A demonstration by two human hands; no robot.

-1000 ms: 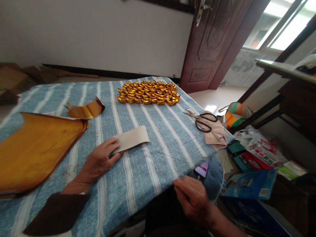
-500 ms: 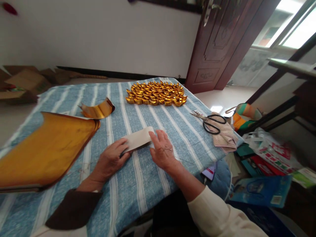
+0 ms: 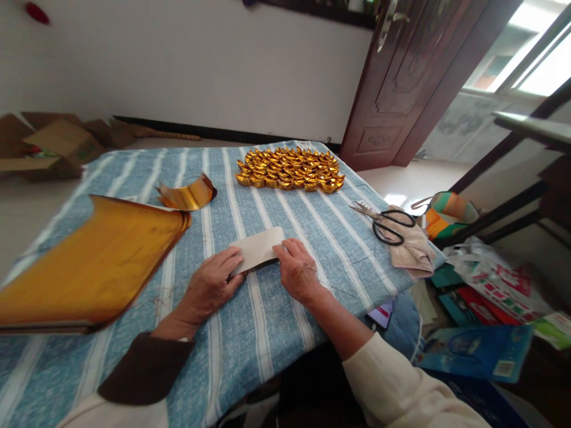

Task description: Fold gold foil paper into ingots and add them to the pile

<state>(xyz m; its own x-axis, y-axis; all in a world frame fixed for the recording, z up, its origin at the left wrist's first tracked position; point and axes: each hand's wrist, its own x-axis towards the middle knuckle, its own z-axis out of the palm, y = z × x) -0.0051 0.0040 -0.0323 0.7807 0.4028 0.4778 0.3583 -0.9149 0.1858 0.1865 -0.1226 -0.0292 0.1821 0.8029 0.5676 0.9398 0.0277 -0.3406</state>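
A pale strip of paper (image 3: 257, 248) is held just over the striped cloth, slightly bowed, its plain side up. My left hand (image 3: 216, 279) pinches its left end, thumb below and fingers on top. At the right end, my right hand (image 3: 298, 268) has its fingers closed on the paper's edge. Beyond the hands stand rows of folded gold paper ingots (image 3: 289, 169). Left of them lies a small curled stack of gold paper strips (image 3: 190, 195). A large stack of gold paper sheets (image 3: 98, 258) covers the table's left side.
Black-handled scissors (image 3: 388, 224) rest on a folded pink cloth (image 3: 413, 252) at the table's right edge. The blue striped tablecloth (image 3: 232, 380) hangs over the front. A phone (image 3: 381, 312) lies below the right edge, near bags (image 3: 491, 285). Cardboard boxes (image 3: 62, 142) stand at far left.
My right hand's fingers, raised and spread at the paper's right end before, have bent down and closed on its edge. The whole view has shifted slightly.
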